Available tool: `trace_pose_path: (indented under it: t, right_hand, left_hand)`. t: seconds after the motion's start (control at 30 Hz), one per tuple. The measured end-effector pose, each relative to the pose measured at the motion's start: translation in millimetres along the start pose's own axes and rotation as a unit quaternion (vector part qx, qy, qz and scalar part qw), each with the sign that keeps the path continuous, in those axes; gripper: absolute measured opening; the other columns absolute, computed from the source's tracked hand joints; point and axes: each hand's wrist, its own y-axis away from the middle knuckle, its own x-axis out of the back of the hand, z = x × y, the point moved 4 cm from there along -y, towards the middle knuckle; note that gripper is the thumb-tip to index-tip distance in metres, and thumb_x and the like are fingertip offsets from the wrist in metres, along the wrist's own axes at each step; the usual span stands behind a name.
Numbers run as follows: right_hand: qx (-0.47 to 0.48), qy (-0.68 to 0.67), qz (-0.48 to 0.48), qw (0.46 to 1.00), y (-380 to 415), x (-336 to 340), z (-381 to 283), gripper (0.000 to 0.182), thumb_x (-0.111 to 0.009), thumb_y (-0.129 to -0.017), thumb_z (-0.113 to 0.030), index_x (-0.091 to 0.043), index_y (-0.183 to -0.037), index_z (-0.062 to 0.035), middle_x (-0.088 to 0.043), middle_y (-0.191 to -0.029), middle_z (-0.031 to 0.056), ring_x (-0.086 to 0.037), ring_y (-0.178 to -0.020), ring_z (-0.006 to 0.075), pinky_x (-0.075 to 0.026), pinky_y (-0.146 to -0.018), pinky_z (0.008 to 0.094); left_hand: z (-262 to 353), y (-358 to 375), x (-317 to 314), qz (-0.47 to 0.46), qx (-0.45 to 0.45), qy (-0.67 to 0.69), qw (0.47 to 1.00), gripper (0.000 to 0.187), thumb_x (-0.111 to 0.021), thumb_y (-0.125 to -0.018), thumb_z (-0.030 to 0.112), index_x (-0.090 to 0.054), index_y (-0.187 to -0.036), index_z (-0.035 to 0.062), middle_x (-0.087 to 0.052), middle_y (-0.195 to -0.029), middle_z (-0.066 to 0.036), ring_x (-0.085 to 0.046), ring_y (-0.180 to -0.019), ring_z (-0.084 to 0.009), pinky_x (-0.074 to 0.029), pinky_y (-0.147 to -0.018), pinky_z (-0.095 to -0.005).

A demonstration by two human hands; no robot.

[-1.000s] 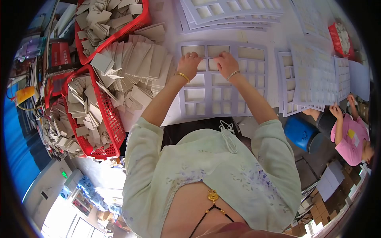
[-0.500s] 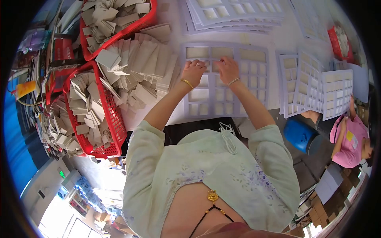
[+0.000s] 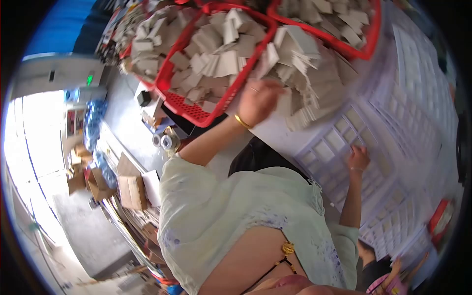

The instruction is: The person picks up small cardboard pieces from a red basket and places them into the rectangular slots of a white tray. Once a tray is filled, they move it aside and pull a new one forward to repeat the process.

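Grey card pieces (image 3: 314, 93) piled on table beside red basket (image 3: 206, 113). Left hand (image 3: 258, 101) right at pile, fingers curled, blurry, grip unclear. Right hand (image 3: 359, 158) farther off, flat on white grid sheet (image 3: 339, 142), fingers spread.

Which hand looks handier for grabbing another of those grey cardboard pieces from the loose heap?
Left, probably. The left hand is at the heap of cardboard pieces, apparently touching it, while the right hand rests flat on the white grid tray.

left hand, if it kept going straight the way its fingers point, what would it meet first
Likely the loose pile of grey card pieces right at the left hand fingertips; contact is unclear through the blur.
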Motion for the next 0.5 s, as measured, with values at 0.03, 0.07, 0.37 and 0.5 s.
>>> trace_pose_path:
  t: [0.03, 0.07, 0.37, 0.5]
  right_hand:
    - [0.001, 0.013, -0.018, 1.000, -1.0, 0.5, -1.0, 0.027, -0.065, -0.071, -0.010, -0.070, -0.094, -0.0227, -0.058, -0.098, 0.0018, -0.056, -0.098, 0.0242, -0.047, -0.076, 0.0417]
    - [0.006, 0.008, -0.024, 1.000, -1.6, -4.5, 2.1, 0.029, -0.066, -0.071, -0.010, -0.070, -0.097, -0.0228, -0.058, -0.099, 0.0025, -0.056, -0.098, 0.0244, -0.047, -0.077, 0.0413]
    - [-0.027, 0.053, -0.066, 0.996, -0.9, -14.2, 4.0, 0.036, -0.065, -0.074, -0.010, -0.068, -0.107, -0.0244, -0.058, -0.104, 0.0058, -0.056, -0.100, 0.0250, -0.048, -0.081, 0.0390]
    - [-0.038, 0.064, -0.072, 0.995, 0.5, -18.9, 7.0, 0.034, -0.065, -0.075, -0.012, -0.068, -0.107, -0.0248, -0.058, -0.104, 0.0066, -0.057, -0.099, 0.0257, -0.049, -0.079, 0.0395]
  left_hand:
    - [-28.9, 3.1, 28.6, 0.051, 0.038, 0.005, 0.998, 0.025, -0.061, -0.071, 0.000, -0.064, -0.093, 0.0097, -0.060, -0.094, -0.007, -0.059, -0.083, -0.0259, -0.048, -0.072, -0.0394]
    - [-60.8, 10.9, 52.7, 0.054, 0.137, -0.021, 0.989, 0.020, -0.059, -0.073, 0.002, -0.064, -0.091, 0.0086, -0.060, -0.092, -0.009, -0.060, -0.082, -0.0271, -0.048, -0.071, -0.0399]
    - [-253.4, 154.1, 110.8, -0.441, 0.239, -0.150, 0.852, 0.024, -0.069, -0.075, 0.027, -0.066, -0.091, 0.0099, -0.065, -0.090, -0.010, -0.063, -0.084, -0.0268, -0.049, -0.077, -0.0378]
    - [-238.9, 170.4, 65.9, -0.629, 0.227, -0.274, 0.691, 0.037, -0.070, -0.073, 0.039, -0.067, -0.101, 0.0156, -0.064, -0.111, -0.008, -0.062, -0.101, -0.0280, -0.050, -0.085, -0.0412]
